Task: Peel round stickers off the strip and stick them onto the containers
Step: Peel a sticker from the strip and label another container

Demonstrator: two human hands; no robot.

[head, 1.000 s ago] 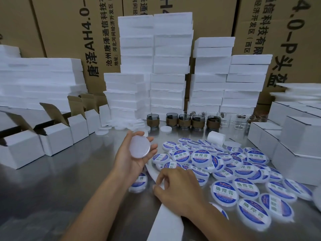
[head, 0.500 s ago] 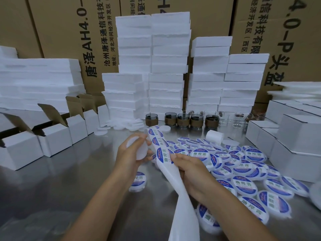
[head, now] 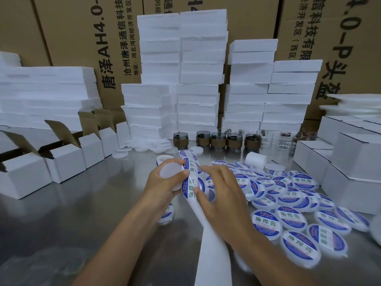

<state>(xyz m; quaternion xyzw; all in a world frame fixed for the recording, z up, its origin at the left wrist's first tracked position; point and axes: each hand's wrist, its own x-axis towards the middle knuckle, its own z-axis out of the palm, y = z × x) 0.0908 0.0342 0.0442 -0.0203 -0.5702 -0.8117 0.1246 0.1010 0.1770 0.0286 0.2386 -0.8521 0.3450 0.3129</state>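
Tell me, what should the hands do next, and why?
Probably peel the blue sticker off the strip with the right hand, whose thumb rests on it. The left hand holds a plain white container with no sticker on it, right beside the strip, ready to take one.

Steel table (head: 86, 219), labelled containers (head: 292, 219), white boxes (head: 68, 162), foam stacks (head: 198, 100), jars (head: 216, 139)

packing workshop — stacked cartons (head: 68, 38), foam slabs (head: 203, 79), steel table (head: 82, 213)
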